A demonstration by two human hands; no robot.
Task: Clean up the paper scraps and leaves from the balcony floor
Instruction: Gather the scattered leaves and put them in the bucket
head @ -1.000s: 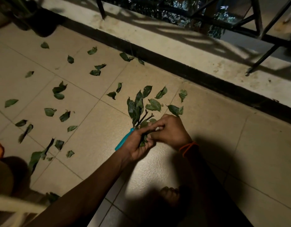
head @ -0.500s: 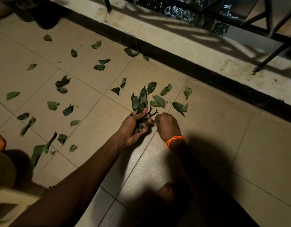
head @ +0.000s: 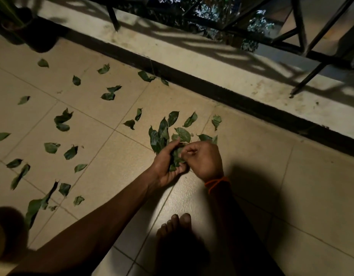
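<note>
Several green leaves (head: 63,121) lie scattered over the beige tiled balcony floor (head: 112,176), mostly to the left. My left hand (head: 165,166) is cupped around a bunch of leaves (head: 159,137) that sticks out above its fingers. My right hand (head: 204,159), with an orange thread at the wrist, pinches a leaf against that bunch. More loose leaves (head: 190,119) lie just beyond both hands. No paper scraps show.
A dark skirting strip and a pale raised ledge (head: 212,64) run along the far side under a black metal railing (head: 299,34). A dark plant pot (head: 23,26) stands at top left. My bare foot (head: 176,226) rests on the tile below the hands.
A teal handle seen by my left hand a second ago is no longer visible. Both hands moved slightly toward the leaf pile, and my right hand has come against the bunch.
</note>
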